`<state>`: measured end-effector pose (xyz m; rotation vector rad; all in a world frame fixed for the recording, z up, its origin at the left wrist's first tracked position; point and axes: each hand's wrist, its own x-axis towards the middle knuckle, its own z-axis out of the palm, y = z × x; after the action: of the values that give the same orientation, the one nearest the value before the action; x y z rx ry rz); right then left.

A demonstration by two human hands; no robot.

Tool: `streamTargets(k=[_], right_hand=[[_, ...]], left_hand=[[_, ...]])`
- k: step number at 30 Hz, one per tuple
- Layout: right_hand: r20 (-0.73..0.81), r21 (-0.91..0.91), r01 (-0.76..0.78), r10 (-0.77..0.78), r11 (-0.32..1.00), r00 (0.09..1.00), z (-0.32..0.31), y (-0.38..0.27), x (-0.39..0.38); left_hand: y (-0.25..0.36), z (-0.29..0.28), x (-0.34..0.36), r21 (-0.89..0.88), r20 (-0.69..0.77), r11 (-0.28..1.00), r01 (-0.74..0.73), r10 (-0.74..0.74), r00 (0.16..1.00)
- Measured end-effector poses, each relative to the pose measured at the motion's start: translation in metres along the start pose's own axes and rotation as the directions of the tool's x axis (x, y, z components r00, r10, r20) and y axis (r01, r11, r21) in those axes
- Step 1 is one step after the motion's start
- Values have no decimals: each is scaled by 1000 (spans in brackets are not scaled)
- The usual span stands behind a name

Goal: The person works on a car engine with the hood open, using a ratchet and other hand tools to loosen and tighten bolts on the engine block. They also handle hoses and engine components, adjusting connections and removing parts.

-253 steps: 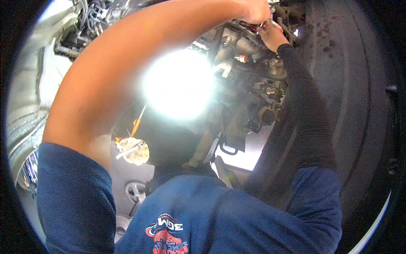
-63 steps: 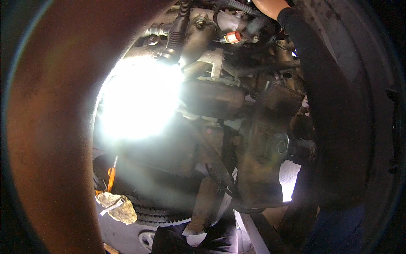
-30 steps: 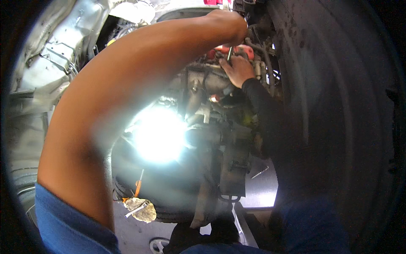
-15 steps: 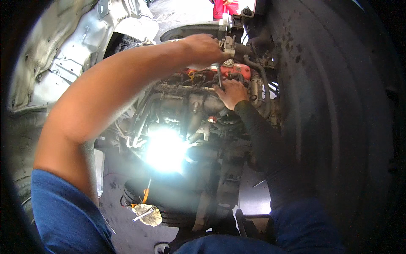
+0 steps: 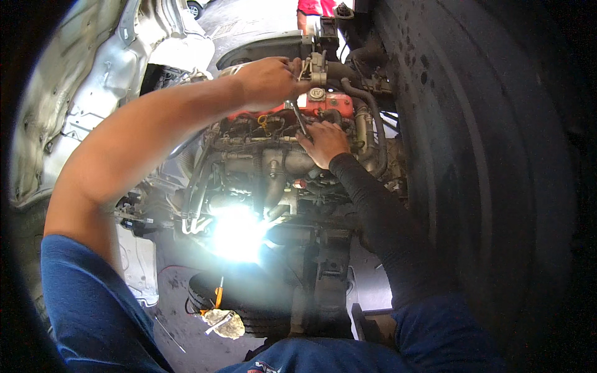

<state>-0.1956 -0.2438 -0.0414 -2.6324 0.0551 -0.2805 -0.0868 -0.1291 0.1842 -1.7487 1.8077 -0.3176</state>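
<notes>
An engine with a red cover (image 5: 341, 107), a yellow ring handle (image 5: 263, 121) and dark hoses lies open before me. My left hand (image 5: 271, 82) is closed at the upper end of a slanted metal tool (image 5: 296, 114), reaching across the red cover; part of its grip is hidden. My right hand (image 5: 323, 144), below and to the right, has its fingers bent around the tool's lower end, with the dark sleeve running down from the wrist. A bright work light (image 5: 239, 234) glares among the lower engine parts, hiding what is around it.
Dark panel (image 5: 479, 155) at right; bare metal body (image 5: 74, 112) at left. Below are a tyre (image 5: 258, 320), an orange screwdriver (image 5: 219, 297), and a grimy pale rag (image 5: 227, 324) with a wrench on it. A person in red (image 5: 316, 7) stands beyond the engine.
Both hands have shifted left in the view, and the tool between them leans more than it did. The view has widened, showing more of the engine and the area beyond it.
</notes>
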Motion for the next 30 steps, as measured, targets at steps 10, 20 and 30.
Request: streamTargets(k=[10,20,30], right_hand=[[-47,-48,51,-54,998,997,4,-1,0],[-82,-25,42,-44,999,996,5,0,0],[-89,-9,46,-46,999,995,3,0,3]], left_hand=[[-5,-2,-9,-29,-224,969,-246,234,946],[13,5,-1,-224,24,974,-22,28,999],[27,18,10,-456,271,774,439,-349,897]])
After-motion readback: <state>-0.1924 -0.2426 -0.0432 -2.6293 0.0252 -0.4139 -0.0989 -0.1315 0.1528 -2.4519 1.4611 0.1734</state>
